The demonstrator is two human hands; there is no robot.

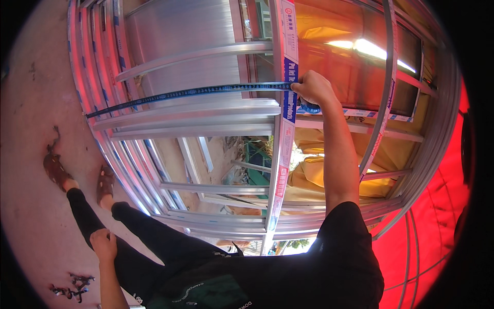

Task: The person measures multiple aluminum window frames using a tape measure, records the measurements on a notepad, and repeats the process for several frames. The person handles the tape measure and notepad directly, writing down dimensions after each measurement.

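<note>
My right hand grips a blue tape measure, whose case shows below the fingers. Its dark, numbered blade runs left from my thumb across an aluminium frame. At the far end the blade reaches the outer edge of the frame's outermost profile. Directly under my fingers passes an aluminium bar wrapped in printed blue and white protective film. My left hand hangs beside my thigh, its fingers curled, with nothing visible in it.
Parallel aluminium crossbars span the frame, with gaps between them. Behind it are a dark glazed panel and yellow fabric. Red sheeting lies to the right. Dark metal pieces lie on the concrete floor.
</note>
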